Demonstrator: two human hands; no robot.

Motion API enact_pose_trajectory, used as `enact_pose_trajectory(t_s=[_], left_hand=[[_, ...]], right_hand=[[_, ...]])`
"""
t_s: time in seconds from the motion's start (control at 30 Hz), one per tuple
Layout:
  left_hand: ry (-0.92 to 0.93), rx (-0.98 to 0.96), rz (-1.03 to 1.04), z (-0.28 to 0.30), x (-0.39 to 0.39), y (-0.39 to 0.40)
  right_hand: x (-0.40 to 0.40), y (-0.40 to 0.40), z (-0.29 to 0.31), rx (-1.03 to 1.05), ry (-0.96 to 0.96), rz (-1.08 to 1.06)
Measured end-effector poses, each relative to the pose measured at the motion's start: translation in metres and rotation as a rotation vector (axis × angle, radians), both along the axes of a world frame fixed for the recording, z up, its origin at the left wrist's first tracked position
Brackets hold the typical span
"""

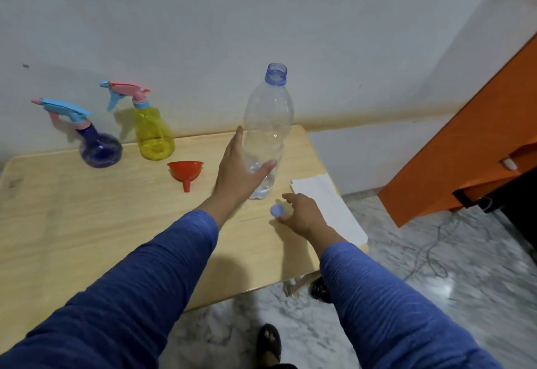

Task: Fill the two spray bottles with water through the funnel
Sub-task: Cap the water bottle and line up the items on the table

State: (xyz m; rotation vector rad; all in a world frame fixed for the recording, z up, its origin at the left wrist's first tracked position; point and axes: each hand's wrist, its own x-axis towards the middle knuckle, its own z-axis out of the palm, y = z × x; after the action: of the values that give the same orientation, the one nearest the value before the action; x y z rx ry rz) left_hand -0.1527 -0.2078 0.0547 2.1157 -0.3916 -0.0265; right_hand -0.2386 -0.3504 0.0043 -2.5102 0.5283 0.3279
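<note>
— Pale wood surface (87,223) against a white wall; where are your fingers on it?

— Your left hand (235,176) has straight, spread fingers, the thumb lying across the front of the clear water bottle (268,124) low down, the other fingers reaching up beside its left side. Whether the palm presses the bottle, you cannot tell from here.

— And the right?

— Your right hand (300,213) has its fingers curled, pinching the small blue cap (277,210) just above the surface, near the bottle's base. Both your sleeves are blue.

— The bottle itself?

— It stands upright with its mouth uncovered, a blue ring round the neck, and only a little water at the bottom.

— Where are the things to be filled?

— At the back left, near the wall. The yellow spray bottle (155,136) stands upright with its pink and blue trigger head on; the purple spray bottle (100,147) stands left of it, also capped. The red funnel (186,172) lies between the yellow one and your left hand, touching neither.

— Anything else?

— A white folded paper (328,206) lies along the right edge of the surface, just beside your right hand.
</note>
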Motion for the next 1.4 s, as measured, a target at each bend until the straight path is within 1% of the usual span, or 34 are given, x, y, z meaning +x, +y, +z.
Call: enact_pose_trajectory(t_s=[0.13,0.23,0.33,0.43,0.47,0.53,0.63,0.7,0.77,0.83,0.87,0.93,1.0,1.07,1.13,1.2,1.3,1.4], left_hand=[[-0.104,-0.251,0.082,0.014,0.007,-0.022],[-0.159,-0.379,0.103,0.021,0.013,-0.032],[-0.206,-0.434,0.109,0.028,0.019,-0.038],[-0.222,-0.430,0.108,0.030,0.023,-0.041],[-0.223,-0.430,0.113,0.029,0.024,-0.042],[-0.222,-0.439,0.119,0.028,0.025,-0.043],[-0.210,-0.449,0.120,0.026,0.026,-0.044],[-0.210,-0.449,0.127,0.025,0.026,-0.045],[-0.201,-0.452,0.125,0.025,0.027,-0.045],[-0.193,-0.458,0.123,0.025,0.027,-0.045],[-0.193,-0.457,0.124,0.025,0.027,-0.045],[-0.194,-0.448,0.120,0.025,0.027,-0.045],[-0.190,-0.441,0.112,0.026,0.028,-0.044],[-0.186,-0.428,0.101,0.026,0.029,-0.043],[-0.180,-0.423,0.099,0.027,0.028,-0.042],[-0.181,-0.426,0.101,0.027,0.029,-0.042],[-0.178,-0.425,0.090,0.027,0.028,-0.041],[-0.173,-0.413,0.080,0.027,0.027,-0.041]], right_hand=[[0.015,-0.009,-0.020,0.122,-0.018,0.014],[0.023,-0.014,-0.032,0.114,-0.016,0.079],[0.025,-0.019,-0.041,0.096,-0.060,0.127],[0.027,-0.024,-0.043,0.126,-0.102,0.115],[0.028,-0.025,-0.041,0.170,-0.129,0.074],[0.032,-0.026,-0.032,0.317,-0.230,-0.086],[0.043,-0.027,-0.009,0.560,-0.439,-0.376],[0.056,-0.028,0.016,0.707,-0.573,-0.489],[0.070,-0.028,0.051,0.905,-0.704,-0.488],[0.081,-0.030,0.092,1.063,-0.814,-0.371],[0.085,-0.031,0.113,1.085,-0.863,-0.273],[0.090,-0.034,0.148,1.013,-0.914,-0.028],[0.092,-0.036,0.174,0.816,-0.899,0.221],[0.095,-0.038,0.191,0.571,-0.853,0.385],[0.097,-0.038,0.203,0.387,-0.786,0.482],[0.099,-0.037,0.212,0.268,-0.721,0.554],[0.100,-0.035,0.228,0.130,-0.625,0.647],[0.101,-0.035,0.237,0.065,-0.566,0.662]])
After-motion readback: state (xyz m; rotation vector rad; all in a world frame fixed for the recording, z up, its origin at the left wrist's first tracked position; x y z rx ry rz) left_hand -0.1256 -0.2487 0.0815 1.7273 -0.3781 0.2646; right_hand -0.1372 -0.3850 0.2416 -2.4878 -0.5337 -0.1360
